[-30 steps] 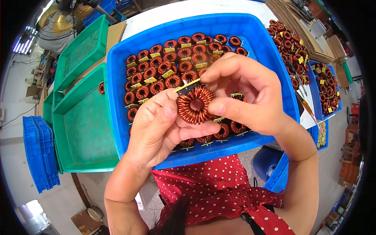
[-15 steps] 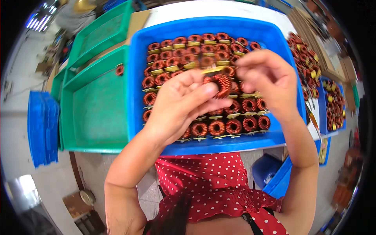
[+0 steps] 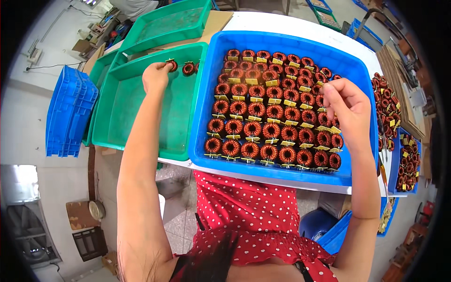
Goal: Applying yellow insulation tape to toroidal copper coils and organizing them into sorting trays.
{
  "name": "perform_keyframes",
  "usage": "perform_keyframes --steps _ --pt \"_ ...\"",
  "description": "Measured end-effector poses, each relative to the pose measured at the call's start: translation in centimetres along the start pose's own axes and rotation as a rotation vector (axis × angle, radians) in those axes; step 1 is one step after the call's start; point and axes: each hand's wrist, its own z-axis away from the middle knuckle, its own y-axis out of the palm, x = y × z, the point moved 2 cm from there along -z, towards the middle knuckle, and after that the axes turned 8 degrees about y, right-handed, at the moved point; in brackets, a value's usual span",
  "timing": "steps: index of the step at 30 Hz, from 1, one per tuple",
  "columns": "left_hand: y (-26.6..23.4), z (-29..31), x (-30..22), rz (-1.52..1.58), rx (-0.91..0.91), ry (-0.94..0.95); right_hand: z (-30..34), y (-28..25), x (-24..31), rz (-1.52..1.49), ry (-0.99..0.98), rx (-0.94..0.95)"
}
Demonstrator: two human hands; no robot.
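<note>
My left hand (image 3: 156, 77) pinches a copper-wound ring coil (image 3: 172, 66) with a yellow base by the far wall of the green tray (image 3: 101, 134). Beside it in that tray sit another ring coil (image 3: 188, 68) and, partly hidden by the wall, one more. Rows of similar ring coils (image 3: 274, 112) with yellow bases fill much of the large blue tray (image 3: 277, 176). Above the right part of those rows is my right hand (image 3: 348, 105), fingers curled inward and thumb near the index finger. Whether anything is between its fingertips cannot be made out.
Another green tray (image 3: 164, 30) lies behind, and stacked blue trays (image 3: 70, 113) stand at the left. Loose coils (image 3: 387, 105) heap on the right, with a blue bin of coils (image 3: 408, 162) beside them. A tool with an orange handle (image 3: 383, 171) lies near the blue tray's right edge.
My left hand has carried a coil from above the blue tray left to the green tray's far side. My right hand stays over the blue tray. The view has turned left.
</note>
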Motion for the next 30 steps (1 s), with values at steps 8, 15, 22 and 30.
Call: perform_keyframes --steps 8,15,22,30 --pt "1.8 -1.5 2.3 -0.156 0.204 -0.076 -0.3 0.1 -0.2 0.003 0.046 0.046" --pt "0.8 -1.3 -0.4 -0.371 0.32 0.16 -0.4 -0.5 -0.3 0.023 0.038 0.051" --pt "1.5 5.4 -13.2 0.216 0.204 0.784 -0.5 -0.9 -0.2 0.047 0.027 0.025" --pt "5.9 10.8 -19.2 -0.288 0.508 1.456 -0.4 -1.0 -0.7 0.121 0.046 0.036"
